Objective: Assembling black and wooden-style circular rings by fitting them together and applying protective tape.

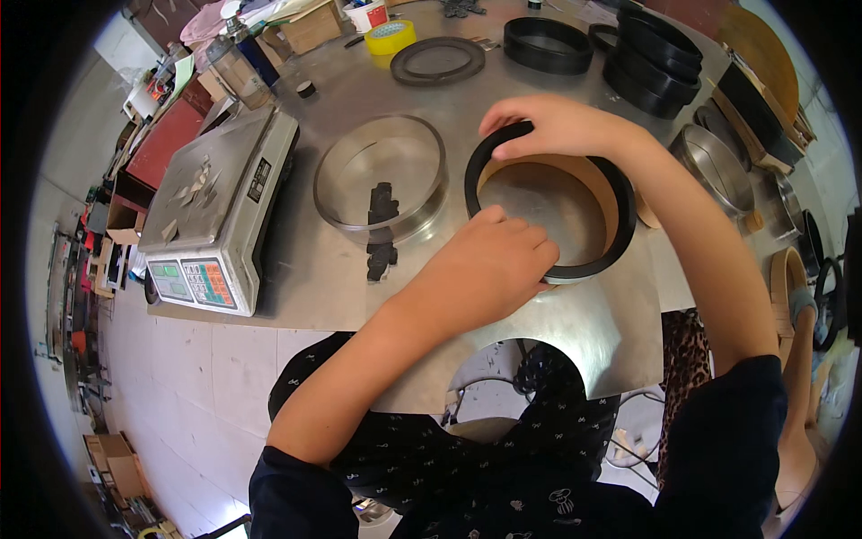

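Note:
A black ring [623, 216] with a tan lining [575, 175] rests on the metal tabletop in front of me. My left hand [503, 256] is closed at its near-left edge, fingers curled over the rim. My right hand [561, 130] grips the far-left part of the rim, with the thumb inside and the fingers outside. To the left of the black ring stands a metal ring [437, 193], apart from both hands. Dark, ragged strips [382, 234] lie inside it and over its near wall.
A white digital scale [215, 225] with scraps on its pan stands at the left. Farther back are yellow tape [391, 38], a flat grey ring [438, 61] and stacked black rings [653, 63]. Metal rings [716, 171] sit at right. Another person's arm [797, 386] shows at the right edge.

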Available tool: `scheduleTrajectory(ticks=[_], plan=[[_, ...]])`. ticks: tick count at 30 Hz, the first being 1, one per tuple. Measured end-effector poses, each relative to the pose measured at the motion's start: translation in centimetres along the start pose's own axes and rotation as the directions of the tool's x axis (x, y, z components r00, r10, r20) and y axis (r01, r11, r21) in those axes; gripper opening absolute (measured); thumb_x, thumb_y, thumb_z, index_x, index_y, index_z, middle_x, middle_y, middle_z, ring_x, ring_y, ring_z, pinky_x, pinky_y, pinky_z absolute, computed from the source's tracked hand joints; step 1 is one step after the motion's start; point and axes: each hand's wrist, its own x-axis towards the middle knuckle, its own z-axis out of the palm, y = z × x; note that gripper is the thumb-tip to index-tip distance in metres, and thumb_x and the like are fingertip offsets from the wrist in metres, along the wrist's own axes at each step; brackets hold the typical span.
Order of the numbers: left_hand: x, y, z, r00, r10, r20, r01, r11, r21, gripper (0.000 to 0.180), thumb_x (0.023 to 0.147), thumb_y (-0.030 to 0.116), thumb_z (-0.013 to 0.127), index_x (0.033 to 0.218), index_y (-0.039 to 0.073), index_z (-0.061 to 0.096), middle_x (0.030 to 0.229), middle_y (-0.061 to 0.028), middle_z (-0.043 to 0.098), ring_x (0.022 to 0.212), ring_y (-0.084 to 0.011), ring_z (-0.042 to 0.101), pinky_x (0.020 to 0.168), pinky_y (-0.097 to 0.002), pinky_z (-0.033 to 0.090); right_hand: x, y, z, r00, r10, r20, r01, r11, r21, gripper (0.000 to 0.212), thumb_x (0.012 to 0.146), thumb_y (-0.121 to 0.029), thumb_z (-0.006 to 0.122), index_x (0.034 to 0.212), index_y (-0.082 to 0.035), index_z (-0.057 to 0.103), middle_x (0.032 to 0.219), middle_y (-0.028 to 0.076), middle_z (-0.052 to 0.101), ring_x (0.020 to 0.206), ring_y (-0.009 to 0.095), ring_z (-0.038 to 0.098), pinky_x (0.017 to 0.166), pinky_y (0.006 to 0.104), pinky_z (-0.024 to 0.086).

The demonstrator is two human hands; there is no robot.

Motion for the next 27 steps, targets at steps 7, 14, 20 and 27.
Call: scheduleTrajectory(ticks=[7, 14, 20, 27], plan=[[-0.6, -0.3, -0.3, 0.998, 0.025, -0.062, -0.027, 0.999, -0.033, 0.026, 0.075, 0.019, 0.074, 0.087, 0.008, 0.054, 0.084, -0.0059, 0.054, 0.085, -0.0238, 0.056, 0.079, -0.0360, 0.041, 2.4, 0.0, -0.3, 0.931, 0.148, 0.333, -0.191, 0.976, 0.102, 0.029, 0.082, -0.025, 0.075, 0.101, -0.004, 0.069, 0.091, 0.005, 0.068, 0.086, 0.015, 0.062, 0.077, 0.0285, 0.048], [-1.0, -0.7, -0.1, 0.998, 0.043, -0.035, -0.044, 0.998, -0.044, 0.029, 0.074, 0.021, 0.074, 0.087, 0.007, 0.053, 0.084, -0.0062, 0.052, 0.084, -0.0245, 0.053, 0.079, -0.0364, 0.040, 2.1, 1.6, 1.1, 0.951, 0.042, 0.308, -0.070, 0.994, 0.080, 0.035, 0.080, -0.034, 0.074, 0.104, -0.009, 0.070, 0.093, 0.006, 0.069, 0.087, 0.018, 0.062, 0.077, 0.0314, 0.048], [-0.8, -0.7, 0.6, 0.995, 0.079, -0.064, -0.081, 0.996, -0.036, 0.030, 0.075, 0.023, 0.074, 0.087, 0.007, 0.051, 0.084, -0.0058, 0.051, 0.084, -0.0240, 0.053, 0.078, -0.0355, 0.040, 0.2, 1.0, 1.4, 0.987, -0.066, 0.143, 0.071, 0.997, -0.027, 0.033, 0.083, -0.023, 0.072, 0.111, -0.006, 0.065, 0.105, 0.008, 0.063, 0.099, 0.022, 0.060, 0.087, 0.0323, 0.047], [-2.2, -1.1, 1.4, 0.993, 0.101, -0.059, -0.086, 0.973, 0.214, 0.029, 0.076, 0.023, 0.070, 0.092, 0.007, 0.052, 0.085, -0.0056, 0.052, 0.083, -0.0222, 0.055, 0.078, -0.0343, 0.042, -8.1, -8.4, 0.8, 0.984, 0.110, 0.142, -0.096, 0.990, -0.102, 0.036, 0.080, -0.030, 0.074, 0.100, -0.003, 0.061, 0.097, 0.009, 0.060, 0.096, 0.030, 0.059, 0.088, 0.0378, 0.045]])
